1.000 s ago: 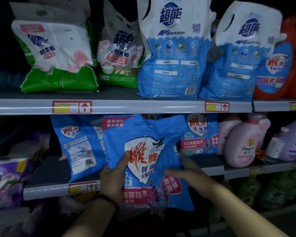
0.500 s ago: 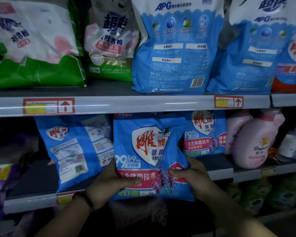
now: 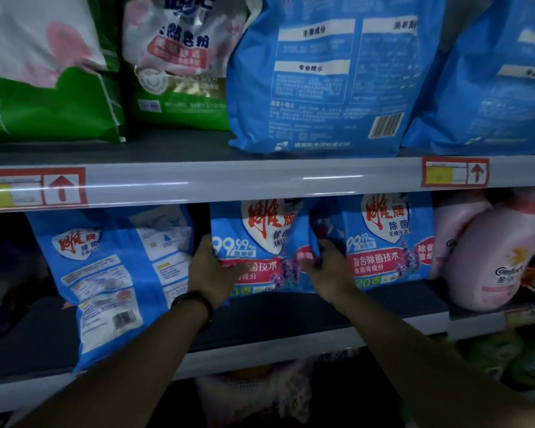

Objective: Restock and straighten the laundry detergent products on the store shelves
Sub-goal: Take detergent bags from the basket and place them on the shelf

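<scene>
A blue detergent powder bag [image 3: 260, 242] with a red and white logo stands on the middle shelf [image 3: 275, 319], between two bags of the same kind. My left hand [image 3: 212, 273] grips its lower left edge, thumb across the front. My right hand [image 3: 328, 270] grips its lower right edge, fingers curled round the side. The same-brand bag on the left [image 3: 112, 282] leans with its back label facing out and overhangs the shelf front. The one on the right [image 3: 386, 242] stands face out.
A pink softener bottle [image 3: 494, 257] leans at the right of the middle shelf. On the upper shelf [image 3: 244, 180] stand green and white bags [image 3: 44, 72] and big blue pouches [image 3: 322, 81]. More packs lie dim on the lower shelf [image 3: 260, 393].
Both hands have pushed the blue bag from in front of the shelf up and back onto the middle shelf, between its neighbours. The camera has moved closer to the shelves.
</scene>
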`<state>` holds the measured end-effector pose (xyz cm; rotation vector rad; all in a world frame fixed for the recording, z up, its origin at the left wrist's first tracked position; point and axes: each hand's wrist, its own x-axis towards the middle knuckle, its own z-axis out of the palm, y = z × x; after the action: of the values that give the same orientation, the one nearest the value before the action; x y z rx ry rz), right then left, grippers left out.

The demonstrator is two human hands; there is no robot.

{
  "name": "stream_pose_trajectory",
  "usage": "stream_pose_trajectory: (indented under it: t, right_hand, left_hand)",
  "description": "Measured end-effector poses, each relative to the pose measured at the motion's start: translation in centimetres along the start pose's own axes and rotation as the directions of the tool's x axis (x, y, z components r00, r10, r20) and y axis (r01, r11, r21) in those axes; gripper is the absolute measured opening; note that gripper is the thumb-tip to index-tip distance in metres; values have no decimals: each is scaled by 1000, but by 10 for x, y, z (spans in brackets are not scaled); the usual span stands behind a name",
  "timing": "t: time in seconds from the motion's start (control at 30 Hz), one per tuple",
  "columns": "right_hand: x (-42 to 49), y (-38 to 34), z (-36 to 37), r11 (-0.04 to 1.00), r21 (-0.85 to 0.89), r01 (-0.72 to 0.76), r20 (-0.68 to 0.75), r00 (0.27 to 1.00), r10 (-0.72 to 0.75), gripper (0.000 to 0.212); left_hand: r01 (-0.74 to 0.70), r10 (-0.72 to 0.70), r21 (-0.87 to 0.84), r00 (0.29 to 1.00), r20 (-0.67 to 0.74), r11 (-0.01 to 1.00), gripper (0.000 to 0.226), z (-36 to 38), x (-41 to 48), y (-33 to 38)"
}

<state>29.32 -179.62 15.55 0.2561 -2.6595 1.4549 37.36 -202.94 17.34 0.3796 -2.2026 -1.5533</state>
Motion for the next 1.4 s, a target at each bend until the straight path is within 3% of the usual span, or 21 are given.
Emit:
stream_pose_trajectory:
  t: [0.07,0.13,0.23,0.3,0.37,0.43,0.57,0.67,0.9,1.03,1.1,1.17,1.23,1.3,1.4]
  right_hand:
    - [0,8,12,990,-122,-67,32,997,72,58]
    - [-10,11,21,986,-159,-49,35,998,55,70]
    - [-31,13,30,974,-226,-24,-115,993,-3,67]
    - [-47,13,38,972,-233,17,-134,990,-49,49]
    - [-61,13,46,960,-261,103,-55,991,-121,37]
    - [-71,13,53,935,-300,188,21,981,-191,39]
    - [-75,9,58,899,-383,214,42,976,-214,54]
    - [-66,7,56,861,-460,216,141,975,-170,67]
    - [-43,1,50,859,-452,240,332,939,-88,55]
    - [-38,6,44,854,-445,269,408,910,-74,62]
    - [-38,5,40,843,-454,289,446,893,-66,70]
    - [-44,5,40,844,-454,287,476,878,-43,79]
    - [-55,3,41,857,-448,253,479,878,-8,84]
    - [-68,-2,45,871,-440,216,449,894,5,81]
    - [-85,-18,55,895,-412,170,375,927,-3,63]
  left_hand:
    - [51,-40,141,996,-82,989,65,8,3,-6]
    - [55,-30,200,992,-125,978,74,12,-1,-9]
    - [-156,243,336,941,-234,929,72,14,-24,-8]
    - [-293,362,428,928,-86,855,47,16,-45,-16]
    - [-368,339,508,928,153,779,32,19,-62,-30]
    - [-407,321,583,913,250,703,34,24,-69,-45]
    - [-461,337,637,887,316,618,42,30,-62,-52]
    - [-429,267,656,902,338,621,49,35,-41,-48]
    - [-282,116,838,959,258,467,60,56,-21,-33]
    - [-260,46,843,961,271,470,68,52,-22,-33]
    - [-248,-18,819,954,300,517,75,47,-19,-28]
    - [-214,-82,746,937,339,631,71,36,-14,-21]
    - [-155,-98,593,923,371,790,43,18,-15,-16]
    - [-194,9,492,935,354,848,17,-8,-27,-18]
    - [-304,271,567,952,145,766,22,-58,-45,-38]
